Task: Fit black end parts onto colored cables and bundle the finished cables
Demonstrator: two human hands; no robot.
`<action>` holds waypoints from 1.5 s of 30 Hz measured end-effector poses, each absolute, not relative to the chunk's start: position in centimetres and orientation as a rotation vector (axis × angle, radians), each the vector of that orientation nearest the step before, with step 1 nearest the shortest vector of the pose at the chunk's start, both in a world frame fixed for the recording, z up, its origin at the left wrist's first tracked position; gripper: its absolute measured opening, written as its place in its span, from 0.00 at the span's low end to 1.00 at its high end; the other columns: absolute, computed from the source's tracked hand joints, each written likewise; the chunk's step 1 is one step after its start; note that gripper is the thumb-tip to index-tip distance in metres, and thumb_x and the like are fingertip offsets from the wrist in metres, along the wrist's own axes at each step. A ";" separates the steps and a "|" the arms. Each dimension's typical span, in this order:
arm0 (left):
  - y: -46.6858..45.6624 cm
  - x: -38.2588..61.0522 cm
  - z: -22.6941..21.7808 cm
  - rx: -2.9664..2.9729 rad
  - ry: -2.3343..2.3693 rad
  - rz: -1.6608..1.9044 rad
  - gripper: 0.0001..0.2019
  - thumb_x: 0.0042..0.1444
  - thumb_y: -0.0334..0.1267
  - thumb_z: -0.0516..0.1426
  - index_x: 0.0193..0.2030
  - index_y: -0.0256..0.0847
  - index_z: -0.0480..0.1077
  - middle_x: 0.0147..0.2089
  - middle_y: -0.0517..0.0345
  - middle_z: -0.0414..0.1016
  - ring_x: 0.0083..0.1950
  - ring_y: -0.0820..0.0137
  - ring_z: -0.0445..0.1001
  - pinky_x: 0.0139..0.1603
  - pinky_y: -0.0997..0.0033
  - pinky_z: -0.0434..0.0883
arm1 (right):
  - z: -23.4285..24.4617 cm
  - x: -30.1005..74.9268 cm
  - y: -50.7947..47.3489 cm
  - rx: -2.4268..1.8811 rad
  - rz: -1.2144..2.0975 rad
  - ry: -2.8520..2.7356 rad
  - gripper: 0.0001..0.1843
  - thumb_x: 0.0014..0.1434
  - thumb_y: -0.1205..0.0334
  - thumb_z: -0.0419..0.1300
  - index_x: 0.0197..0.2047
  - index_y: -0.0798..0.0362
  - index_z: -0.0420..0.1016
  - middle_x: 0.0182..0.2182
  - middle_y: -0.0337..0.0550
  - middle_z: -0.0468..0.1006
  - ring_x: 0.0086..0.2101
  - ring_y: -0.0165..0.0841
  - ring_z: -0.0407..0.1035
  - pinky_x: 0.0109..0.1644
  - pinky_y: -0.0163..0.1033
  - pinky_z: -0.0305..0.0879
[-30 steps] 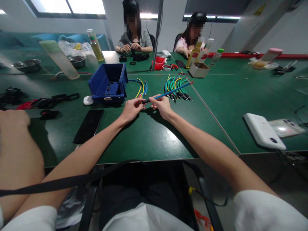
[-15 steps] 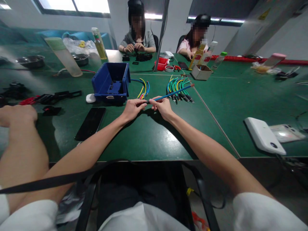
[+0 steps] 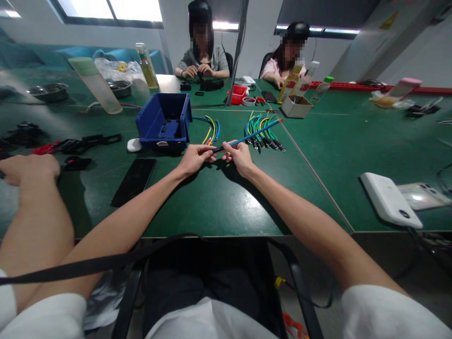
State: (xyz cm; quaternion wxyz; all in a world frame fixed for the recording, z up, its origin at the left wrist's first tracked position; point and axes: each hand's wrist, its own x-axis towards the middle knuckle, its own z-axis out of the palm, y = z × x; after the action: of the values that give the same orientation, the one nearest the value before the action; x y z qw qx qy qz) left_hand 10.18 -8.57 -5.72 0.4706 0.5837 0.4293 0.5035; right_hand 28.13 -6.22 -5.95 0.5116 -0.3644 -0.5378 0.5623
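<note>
A blue wire (image 3: 254, 133) with a bare copper tip points up and to the right above the green table (image 3: 219, 197). My right hand (image 3: 240, 156) pinches it near its dark lower end. My left hand (image 3: 194, 158) pinches that same end from the left, fingertips almost meeting the right hand's. Just behind the hands lie a small bunch of blue and yellow wires (image 3: 210, 128) and a larger bundle of green, blue and yellow wires (image 3: 260, 128) with black ends. A blue plastic bin (image 3: 163, 122) stands to the left of them.
A black phone (image 3: 133, 181) lies left of my left forearm; another person's arm (image 3: 31, 202) rests at the far left near black parts (image 3: 84, 142). A white device (image 3: 390, 199) sits at the right. Two people sit across the table, with bottles, a cardboard box (image 3: 295, 105) and a red tray (image 3: 237, 93).
Both hands keep their pinch on the blue wire; its tip has wavered slightly. The arm at the far left has shifted a little to the right. The view has moved slightly.
</note>
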 end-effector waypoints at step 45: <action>-8.7 10.4 -5.6 1.430 1.138 1.216 0.12 0.46 0.37 0.63 0.36 0.32 0.78 0.31 0.51 0.80 0.28 0.70 0.77 0.33 0.70 0.74 | -6.2 27.9 -6.4 -0.907 1.251 -1.372 0.19 0.50 0.48 0.69 0.33 0.54 0.71 0.20 0.36 0.75 0.21 0.27 0.70 0.21 0.29 0.60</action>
State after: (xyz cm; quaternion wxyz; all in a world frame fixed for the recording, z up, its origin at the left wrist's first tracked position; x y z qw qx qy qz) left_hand 10.42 -8.71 -5.60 0.4557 0.5799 0.4615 0.4930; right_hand 27.89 -6.44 -6.18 0.5121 -0.3769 -0.5704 0.5200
